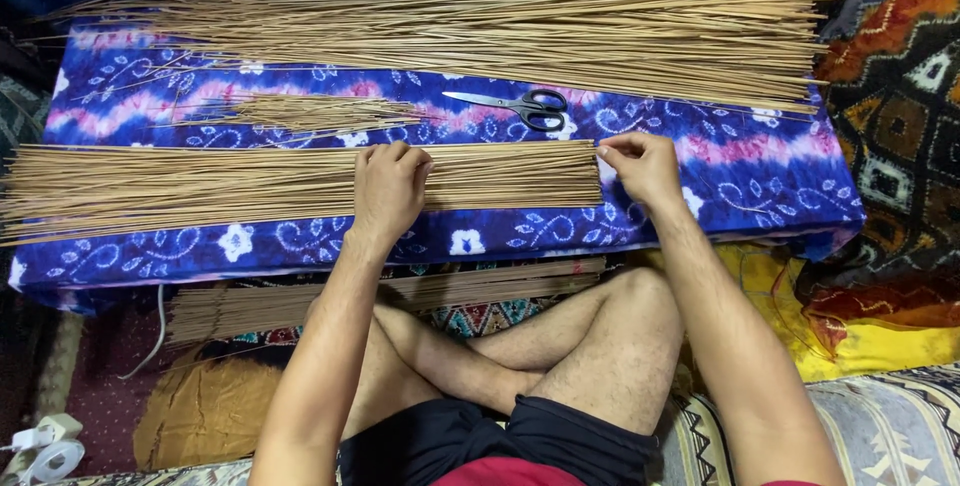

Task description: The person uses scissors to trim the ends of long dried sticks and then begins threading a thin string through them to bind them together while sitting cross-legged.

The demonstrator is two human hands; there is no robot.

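A flat row of thin tan sticks lies across the near side of a low table draped in a blue and pink patterned cloth. My left hand rests palm down on the sticks near the middle of the row, fingers curled at their far edge. My right hand sits at the row's right end, its fingertips pinched against the stick tips there. Whether it grips one stick cannot be told.
A large heap of longer sticks lies along the table's far side. Black-handled scissors and a small bundle of short sticks sit between the heaps. More sticks lie on the floor by my crossed legs. White tape roll at lower left.
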